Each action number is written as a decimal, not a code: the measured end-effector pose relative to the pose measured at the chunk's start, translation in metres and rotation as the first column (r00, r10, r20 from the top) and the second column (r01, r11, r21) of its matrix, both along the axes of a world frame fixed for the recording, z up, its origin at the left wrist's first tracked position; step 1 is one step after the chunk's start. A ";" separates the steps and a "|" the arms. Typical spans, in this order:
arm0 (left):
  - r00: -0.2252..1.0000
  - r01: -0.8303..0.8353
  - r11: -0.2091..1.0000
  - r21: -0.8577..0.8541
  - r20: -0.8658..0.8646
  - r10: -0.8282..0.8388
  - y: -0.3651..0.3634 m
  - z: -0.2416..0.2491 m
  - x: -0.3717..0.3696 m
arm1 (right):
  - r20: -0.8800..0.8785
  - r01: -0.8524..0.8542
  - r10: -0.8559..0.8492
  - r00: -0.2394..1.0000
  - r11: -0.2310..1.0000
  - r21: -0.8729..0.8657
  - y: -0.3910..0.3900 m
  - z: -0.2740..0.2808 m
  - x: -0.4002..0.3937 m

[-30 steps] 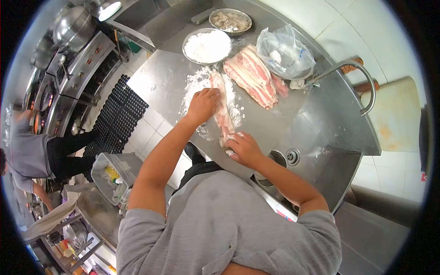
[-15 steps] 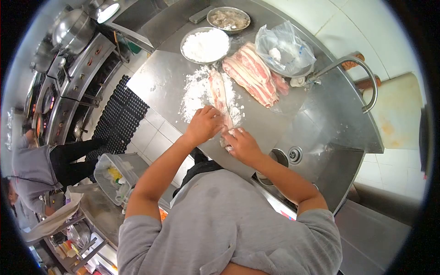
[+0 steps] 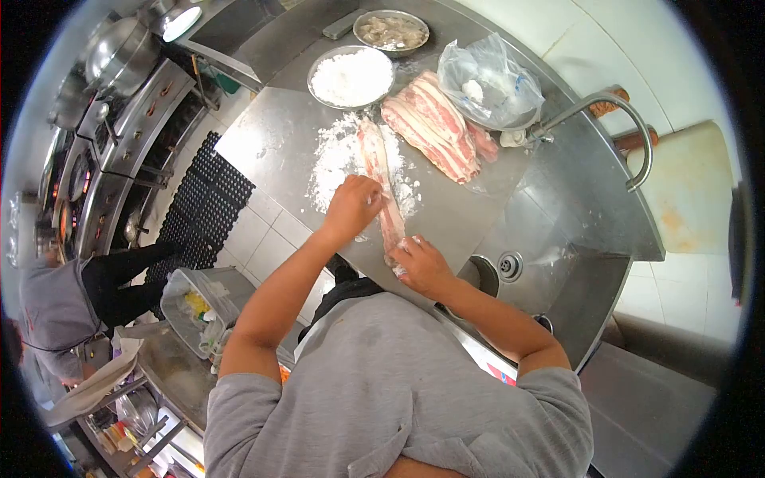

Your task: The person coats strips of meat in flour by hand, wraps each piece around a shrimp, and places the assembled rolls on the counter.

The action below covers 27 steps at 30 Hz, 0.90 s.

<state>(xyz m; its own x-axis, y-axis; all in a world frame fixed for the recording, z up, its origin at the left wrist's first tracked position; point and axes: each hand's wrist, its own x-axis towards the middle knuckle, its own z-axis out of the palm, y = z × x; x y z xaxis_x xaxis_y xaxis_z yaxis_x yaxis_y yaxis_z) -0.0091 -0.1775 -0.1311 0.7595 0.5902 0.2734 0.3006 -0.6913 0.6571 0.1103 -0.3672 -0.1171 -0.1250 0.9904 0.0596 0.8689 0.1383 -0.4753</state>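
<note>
A long strip of pork belly (image 3: 374,151) lies lengthwise on the steel counter, its far part over a patch of white powder (image 3: 328,171). My left hand (image 3: 353,209) is closed, fingers curled against the strip at about its middle. At the near end my right hand (image 3: 422,265) has its powder-dusted fingers closed round the strip's end; what lies under them is partly hidden. Beyond the powder patch stands a metal bowl of white powder (image 3: 351,77). A stack of pork belly slices (image 3: 434,127) rests to the right of the strip.
Behind are a bowl of pale, wet-looking pieces (image 3: 390,33) and a plastic bag (image 3: 490,80) in a bowl. A curved faucet (image 3: 649,147) and a sink drain (image 3: 511,267) are at right. Another person (image 3: 60,311) stands at left near the stove, beyond a plastic bin (image 3: 187,307).
My right hand has moved slightly nearer and right, away from my left hand, which has shifted a little left and farther out. More of the strip shows between them.
</note>
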 end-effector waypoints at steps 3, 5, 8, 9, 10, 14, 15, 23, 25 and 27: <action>0.997 -0.071 0.969 -0.237 -0.026 0.066 0.011 0.018 0.003 | -0.067 -0.001 0.001 0.998 1.000 -0.005 0.001 0.000 0.001; 0.989 -0.107 0.917 -0.385 -0.133 0.059 0.019 0.035 0.005 | -0.057 -0.018 0.020 0.998 0.999 0.032 0.005 0.003 0.003; 0.984 -0.070 0.901 -0.429 -0.180 -0.009 0.024 0.029 0.006 | -0.137 -0.004 0.008 0.991 1.000 0.030 0.010 0.021 0.008; 0.985 -0.046 0.911 -0.411 -0.168 -0.026 0.024 0.028 0.006 | -0.179 0.005 -0.001 0.984 1.000 0.020 0.013 0.026 0.010; 0.983 -0.057 0.910 -0.410 -0.181 -0.020 0.023 0.026 0.006 | -0.206 0.087 -0.083 0.975 0.996 0.010 0.019 0.023 0.014; 0.976 -0.120 0.868 -0.482 -0.218 0.014 0.015 0.024 0.006 | -0.212 0.240 -0.239 0.948 0.971 -0.019 0.044 0.008 0.027; 0.975 -0.142 0.847 -0.512 -0.221 0.030 0.015 0.024 0.007 | -0.189 0.233 -0.231 0.954 0.972 -0.014 0.048 0.008 0.028; 0.990 0.027 0.961 -0.277 -0.126 -0.064 0.001 0.013 -0.002 | -0.061 -0.074 0.068 0.996 0.992 -0.097 0.015 0.017 0.006; 0.989 0.055 0.978 -0.199 -0.121 -0.080 -0.008 0.012 -0.004 | -0.018 -0.056 0.055 0.998 0.995 -0.087 0.008 0.016 0.004; 0.997 0.044 0.981 -0.188 -0.060 -0.056 -0.019 0.010 -0.007 | -0.009 -0.040 0.039 0.999 0.996 -0.084 0.003 0.012 0.002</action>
